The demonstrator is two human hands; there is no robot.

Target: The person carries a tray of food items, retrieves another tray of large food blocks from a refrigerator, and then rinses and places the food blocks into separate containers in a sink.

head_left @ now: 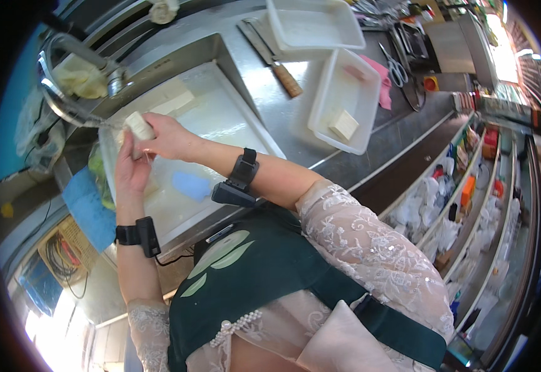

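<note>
My right hand (168, 137) grips a white block that looks like tofu (139, 126), its fingers closed around the side. Below it, my left hand (134, 170) cups the block from underneath, fingers partly hidden. A curved metal faucet (66, 113) ends right beside the block, and water seems to run over it. Under both hands a wide white tray (236, 108) rests in the steel sink, wet on its surface. More pale blocks (172, 102) lie at the tray's far side, and a light blue cloth or sponge (191, 185) lies nearer to me.
On the steel counter to the right stands a white tub (320, 124) with one pale block (344, 124) inside. Another white tub (314, 28) is behind it. A wooden-handled knife (287, 80), scissors (397, 72) and a pink cloth (382, 80) lie nearby. Stocked shelves (456, 211) run along the right.
</note>
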